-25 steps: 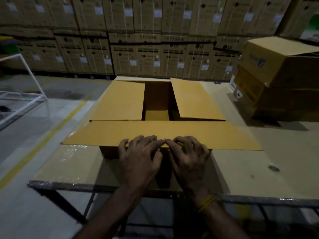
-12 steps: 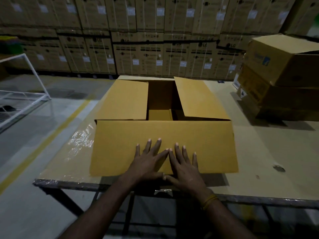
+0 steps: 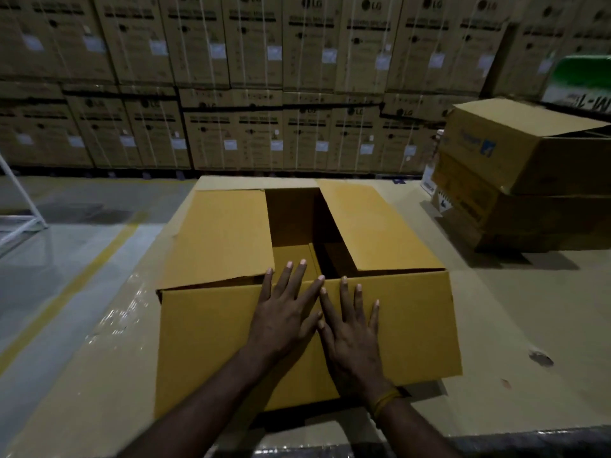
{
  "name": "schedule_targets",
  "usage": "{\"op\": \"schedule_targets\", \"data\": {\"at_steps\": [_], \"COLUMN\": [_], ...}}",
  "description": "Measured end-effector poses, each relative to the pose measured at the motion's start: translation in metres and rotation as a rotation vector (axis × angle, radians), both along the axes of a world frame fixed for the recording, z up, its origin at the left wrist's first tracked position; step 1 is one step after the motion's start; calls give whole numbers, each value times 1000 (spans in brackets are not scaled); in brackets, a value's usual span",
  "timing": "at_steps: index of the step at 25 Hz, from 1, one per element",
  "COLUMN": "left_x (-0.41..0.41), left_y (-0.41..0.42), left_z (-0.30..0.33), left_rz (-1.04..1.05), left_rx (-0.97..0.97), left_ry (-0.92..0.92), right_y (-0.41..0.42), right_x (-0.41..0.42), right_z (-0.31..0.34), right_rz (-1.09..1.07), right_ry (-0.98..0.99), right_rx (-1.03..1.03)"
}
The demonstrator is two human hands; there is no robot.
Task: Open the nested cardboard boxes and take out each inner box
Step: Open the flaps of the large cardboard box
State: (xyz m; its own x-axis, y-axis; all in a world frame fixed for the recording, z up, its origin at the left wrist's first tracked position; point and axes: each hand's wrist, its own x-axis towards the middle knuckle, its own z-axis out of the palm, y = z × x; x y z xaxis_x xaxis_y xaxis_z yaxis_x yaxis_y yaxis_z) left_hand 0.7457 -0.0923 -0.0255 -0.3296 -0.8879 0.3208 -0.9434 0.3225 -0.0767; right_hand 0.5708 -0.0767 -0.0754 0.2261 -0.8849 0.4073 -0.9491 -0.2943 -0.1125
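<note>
The box [image 3: 307, 292] sits on the table [image 3: 515, 375], near its front edge, with the near flap [image 3: 211, 342] folded down over the box's front wall. Both side flaps lie roughly level over the opening: the left flap [image 3: 221, 236] and the right flap [image 3: 380, 226], with a gap between them. Through that gap, inside the box, the top of an inner box [image 3: 292, 259] shows; how it sits beyond that is hidden.

The left hand [image 3: 284, 322] and right hand [image 3: 355, 335] lie flat on the near flap, fingers straight and spread, gripping nothing; the left fingertips reach over the box's front rim.

To do this step well, I judge the flap should be pressed firmly along its crease so it stays down and does not spring up into the opening. Then each side flap wants folding outward, away from the box's middle, before reaching in. The inner box probably fits closely, so gripping it by opposite sides and lifting straight up should keep the box from rising with it.

Behind the box stands a wall of cartons [image 3: 264, 77]; to its right, two stacked boxes [image 3: 529, 180].
</note>
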Motion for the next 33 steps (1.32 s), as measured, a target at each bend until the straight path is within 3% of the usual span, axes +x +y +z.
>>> {"op": "schedule_targets", "data": {"at_steps": [3, 7, 19, 23, 33], "left_x": [-12, -18, -104, -155, -217], "left_y": [-23, -58, -167, -185, -220], "left_z": [12, 17, 51, 60, 32], "left_rz": [82, 25, -477, -551, -518], "left_rx": [17, 122, 135, 100, 305], "left_ry": [50, 109, 246, 297, 34], "right_y": [-25, -41, -94, -106, -137], "right_x": [1, -2, -59, -101, -140], "right_z": [18, 29, 84, 90, 90], "right_rz": [-80, -145, -359, -476, -647], "right_ry": [-22, 20, 231, 230, 145], "right_rx": [-41, -87, -325, -236, 178]}}
